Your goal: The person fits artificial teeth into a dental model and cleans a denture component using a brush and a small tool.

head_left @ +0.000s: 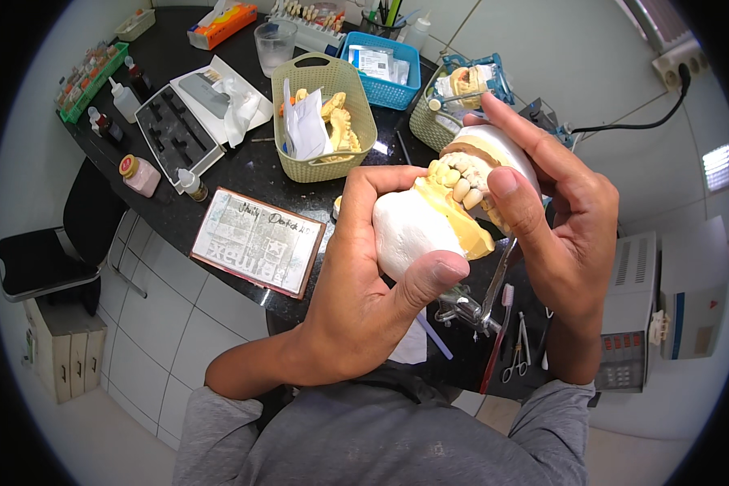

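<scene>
My left hand (373, 292) grips a dental cast with a rounded white plaster base (405, 231) and yellow stone teeth (466, 231), its thumb lying across the white base. My right hand (567, 243) holds the upper white cast (506, 150), which carries a brown band and pale teeth, with the thumb beside the teeth and fingers over the top. The two rows of teeth meet or nearly meet between my hands. A metal articulator frame (470, 312) shows below the casts, partly hidden by my hands.
On the dark worktop (243, 170) are baskets of casts and packets (316, 166), a blue basket (389, 93), a notepad (255, 243), bottles (125, 105), a toothbrush (502, 316) and scissors (518, 352). A chair (40, 259) stands left; a white machine (628, 283) stands right.
</scene>
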Tool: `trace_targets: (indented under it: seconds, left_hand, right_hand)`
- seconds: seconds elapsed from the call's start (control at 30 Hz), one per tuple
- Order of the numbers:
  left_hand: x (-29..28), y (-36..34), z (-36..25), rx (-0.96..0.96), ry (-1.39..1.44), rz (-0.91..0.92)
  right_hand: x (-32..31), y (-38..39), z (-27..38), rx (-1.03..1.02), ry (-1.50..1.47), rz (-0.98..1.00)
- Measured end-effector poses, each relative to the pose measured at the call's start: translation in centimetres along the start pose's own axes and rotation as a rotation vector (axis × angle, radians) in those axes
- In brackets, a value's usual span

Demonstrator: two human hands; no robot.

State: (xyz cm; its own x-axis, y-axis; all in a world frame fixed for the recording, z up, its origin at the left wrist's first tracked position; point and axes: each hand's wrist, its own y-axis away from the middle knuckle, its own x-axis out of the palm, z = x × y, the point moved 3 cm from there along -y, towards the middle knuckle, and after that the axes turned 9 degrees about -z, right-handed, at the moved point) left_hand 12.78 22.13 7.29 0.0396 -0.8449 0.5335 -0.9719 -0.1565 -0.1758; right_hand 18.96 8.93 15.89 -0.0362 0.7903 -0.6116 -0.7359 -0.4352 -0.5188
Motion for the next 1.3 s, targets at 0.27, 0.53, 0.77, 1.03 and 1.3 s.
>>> trace_targets:
  seconds: [0.27,0.53,0.77,1.03,1.3]
  left_hand:
    - [0.2,0.2,0.1,-0.019,-0.133,-0.033]
    - [-0.8,-2.3,-0.6,0.152,-0.238,0.026]
    - [-0.8,-10.7,-2.0,0.310,-0.448,-0.001]
    - [-3.8,-19.1,-3.5,0.162,-0.453,-0.064]
    - [-11.0,-14.5,-7.7,0.496,-0.625,-0.355]
  right_hand:
    - [-0.2,0.2,0.0,0.057,-0.020,0.004]
    - [-0.5,-3.3,-1.0,0.012,0.020,0.232]
    - [0.5,-10.1,-2.5,-0.350,0.438,0.173]
    - [4.2,-17.6,-7.8,-0.402,0.461,0.068]
    - [10.0,-19.6,-14.9,-0.323,0.561,0.250]
